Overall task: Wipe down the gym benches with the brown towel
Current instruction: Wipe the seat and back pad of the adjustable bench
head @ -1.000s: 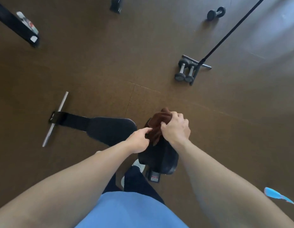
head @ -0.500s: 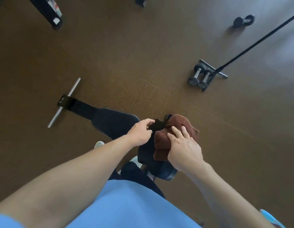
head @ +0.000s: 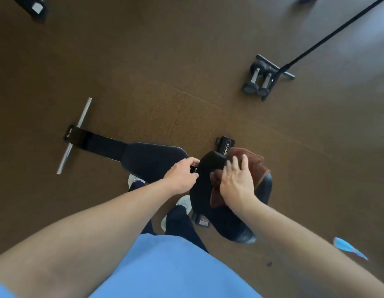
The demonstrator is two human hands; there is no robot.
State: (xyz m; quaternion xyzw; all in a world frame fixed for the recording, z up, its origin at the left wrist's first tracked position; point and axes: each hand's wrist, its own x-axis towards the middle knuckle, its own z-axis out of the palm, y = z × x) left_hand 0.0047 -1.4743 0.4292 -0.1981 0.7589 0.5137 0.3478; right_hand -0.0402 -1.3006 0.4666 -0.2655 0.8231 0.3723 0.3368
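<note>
The brown towel (head: 249, 166) lies bunched on the black pad (head: 208, 179) of the gym bench, draped toward the pad's right edge, and the right hand (head: 238, 181) is flat on top of it, fingers straight and spread, its grip released, pressing rather than clutching. That reads as a wiping posture: an open palm spreads the cloth and pushes it over the vinyl. Over at the pad's left edge, the left hand (head: 182, 175) has its fingers curled around a small dark fitting between the two pads, probably to steady the bench against the push, though what the fitting is can't be made out. The longer pad (head: 152, 162) stretches away to the left, bare of any cloth, ending in a black frame with a silver crossbar (head: 74, 136) on the brown floor (head: 186, 61). Further out, two dumbbells (head: 258, 81) rest against a black stand's foot, well apart from the bench, out of the wiping path.
</note>
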